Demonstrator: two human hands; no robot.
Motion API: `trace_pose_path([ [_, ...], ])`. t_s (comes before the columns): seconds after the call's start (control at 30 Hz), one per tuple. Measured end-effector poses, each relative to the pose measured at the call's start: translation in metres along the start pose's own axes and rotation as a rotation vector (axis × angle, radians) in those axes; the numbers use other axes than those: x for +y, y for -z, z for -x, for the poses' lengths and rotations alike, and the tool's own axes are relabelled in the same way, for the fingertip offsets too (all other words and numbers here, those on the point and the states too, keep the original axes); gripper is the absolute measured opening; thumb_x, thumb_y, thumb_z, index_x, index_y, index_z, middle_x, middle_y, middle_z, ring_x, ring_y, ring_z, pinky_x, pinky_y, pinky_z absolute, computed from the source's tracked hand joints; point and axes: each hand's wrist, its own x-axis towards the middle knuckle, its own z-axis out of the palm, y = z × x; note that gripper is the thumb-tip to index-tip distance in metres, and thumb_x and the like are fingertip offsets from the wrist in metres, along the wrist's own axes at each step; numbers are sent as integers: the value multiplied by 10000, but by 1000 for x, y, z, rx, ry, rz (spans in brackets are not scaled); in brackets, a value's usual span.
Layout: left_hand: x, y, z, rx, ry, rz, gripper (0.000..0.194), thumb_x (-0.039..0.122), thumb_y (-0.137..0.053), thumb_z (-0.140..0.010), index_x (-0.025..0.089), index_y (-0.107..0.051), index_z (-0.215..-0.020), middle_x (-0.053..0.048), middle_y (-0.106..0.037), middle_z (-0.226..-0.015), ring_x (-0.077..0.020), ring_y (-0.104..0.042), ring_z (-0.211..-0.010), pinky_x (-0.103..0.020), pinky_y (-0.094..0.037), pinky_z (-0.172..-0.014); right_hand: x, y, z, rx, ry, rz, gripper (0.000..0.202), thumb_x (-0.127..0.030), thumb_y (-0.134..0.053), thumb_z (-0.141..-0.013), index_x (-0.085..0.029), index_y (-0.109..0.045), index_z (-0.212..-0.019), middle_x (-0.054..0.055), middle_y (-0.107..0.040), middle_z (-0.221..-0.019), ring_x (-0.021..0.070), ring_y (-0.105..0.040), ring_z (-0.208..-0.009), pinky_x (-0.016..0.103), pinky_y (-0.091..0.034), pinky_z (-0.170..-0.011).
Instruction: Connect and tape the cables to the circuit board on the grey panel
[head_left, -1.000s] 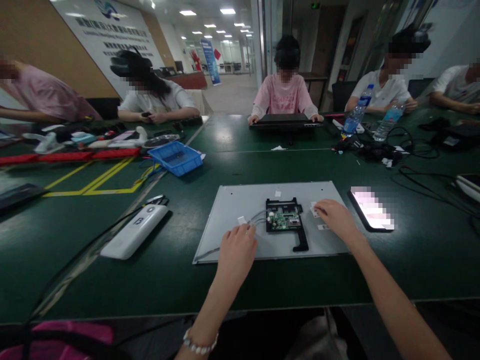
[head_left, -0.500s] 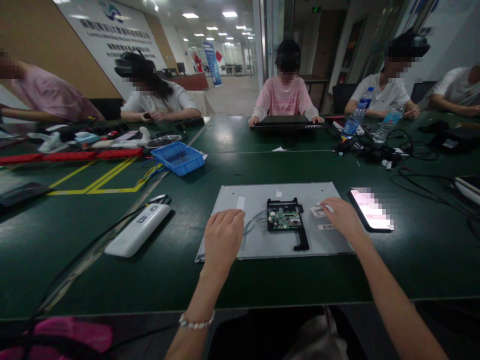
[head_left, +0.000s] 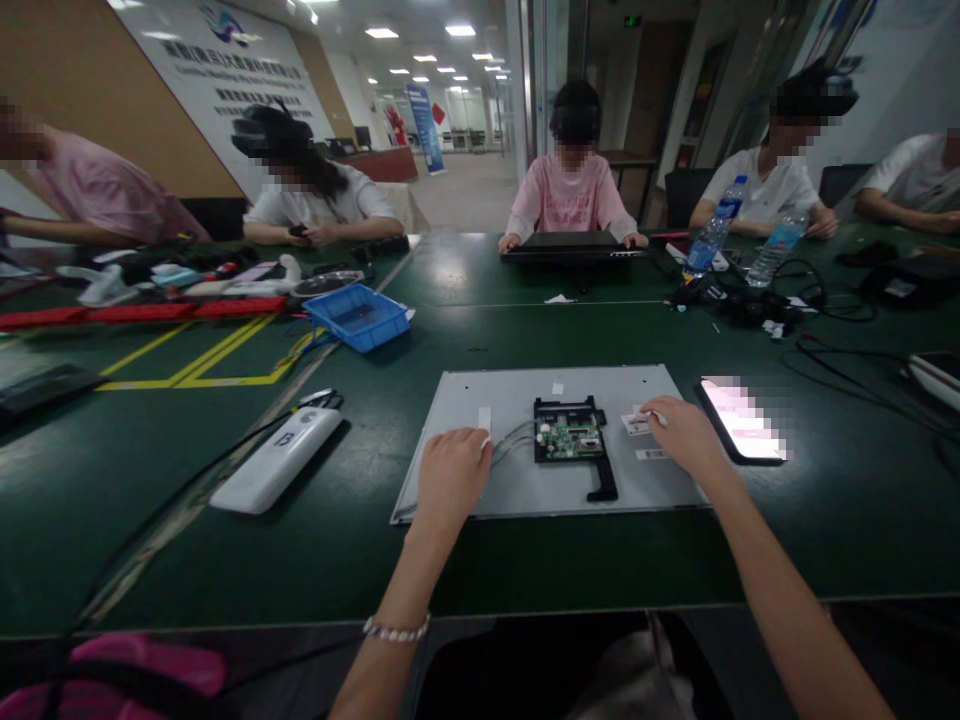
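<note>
A flat grey metal panel (head_left: 510,395) lies on the table in front of me. Near its middle sits a green circuit board (head_left: 564,437) in a black plastic bracket (head_left: 606,480), with thin grey wires (head_left: 517,436) running left from it. My left hand (head_left: 455,470) is closed over the panel's left part, by the wire ends; a small white bit shows at its fingertips. On the right, my right hand (head_left: 686,437) is pinched beside a white label (head_left: 636,424), with another small white bit at its fingers. What either hand holds is too small to name.
A white power bank (head_left: 277,460) with a cable lies left; a lit phone (head_left: 742,420) lies right of the panel. Farther off are a blue tray (head_left: 360,318), bottles (head_left: 716,230) and tangled black cables (head_left: 742,300). Several people sit across the table, one holding a dark flat panel (head_left: 570,247).
My left hand has shifted slightly right and down, turning so that a white bit shows at its fingertips. My right hand has hardly moved.
</note>
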Motion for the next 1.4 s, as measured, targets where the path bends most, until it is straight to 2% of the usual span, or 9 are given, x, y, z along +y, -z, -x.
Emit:
trace_pose_path([
  [0.1, 7, 4, -6, 10, -39, 143, 255, 263, -423, -891, 182, -585, -1070, -81, -633, -1080, -226, -583, -999, -370, -420, -893, -3, 1, 1, 10, 36, -40, 242, -232, -464, -827, -209, -653, -976, 60, -653, -1038, 206, -593, -959, 334, -450, -840],
  [0.2, 16, 5, -19, -30, -149, 305, 384, 326, -423, -897, 179, -460, -1250, -87, -523, -1270, -213, -491, -1163, -349, -372, -989, -2, 0, 1, 11, 60, -60, 248, -262, -493, -818, -214, -645, -1007, 65, -638, -1072, 216, -578, -994, 352, -450, -857],
  [0.37, 21, -4, -49, -290, -306, 335, 853, 554, -534, -790, 163, -143, -1439, -145, -191, -1497, -297, -221, -1357, -435, -252, -1077, 5, -7, -1, 13, 45, -64, 284, -277, -503, -810, -216, -629, -1057, 73, -625, -1105, 229, -571, -1018, 381, -448, -882],
  [0.43, 17, -11, -57, -345, -328, 314, 883, 598, -516, -782, 181, -115, -1448, -136, -151, -1511, -309, -172, -1372, -465, -213, -1085, 6, -9, -2, 22, 36, -67, 324, -290, -496, -817, -210, -610, -1109, 83, -613, -1140, 235, -561, -1047, 392, -444, -896],
  [0.5, 9, -19, -61, -332, -312, 315, 771, 589, -407, -850, 195, -122, -1448, -114, -163, -1513, -283, -153, -1382, -459, -193, -1091, 7, -11, -2, 24, 32, -68, 365, -306, -482, -831, -200, -582, -1165, 92, -598, -1177, 238, -548, -1078, 403, -437, -912],
  [0.6, -5, -31, -60, -291, -226, 307, 609, 500, -244, -933, 182, -152, -1445, -108, -212, -1500, -247, -182, -1379, -438, -230, -1077, 6, -13, -1, 9, 33, -75, 389, -312, -463, -848, -196, -555, -1208, 94, -590, -1202, 236, -537, -1106, 407, -428, -932],
  [0.8, -24, -48, -55, -243, -139, 193, 520, 305, -300, -925, 138, -242, -1414, -147, -305, -1457, -243, -301, -1334, -430, -287, -1046, 8, -15, -2, -23, 36, -76, 374, -285, -453, -854, -209, -561, -1204, 88, -597, -1193, 232, -549, -1090, 403, -435, -920],
  [1.03, -19, -45, -51, -198, -133, 86, 475, 206, -308, -912, 88, -312, -1372, -177, -348, -1426, -231, -358, -1300, -390, -322, -1027, 14, -20, -3, -39, 40, -51, 384, -267, -460, -847, -199, -548, -1215, 82, -593, -1199, 233, -533, -1103, 406, -425, -934],
  [1.4, -16, -44, -48, -112, -39, 14, 429, 145, -341, -896, 139, -379, -1323, -161, -430, -1354, -237, -435, -1231, -376, -385, -966, 6, -11, -1, -43, 72, -75, 373, -247, -454, -835, -196, -563, -1188, 82, -599, -1181, 232, -535, -1095, 403, -435, -924],
])
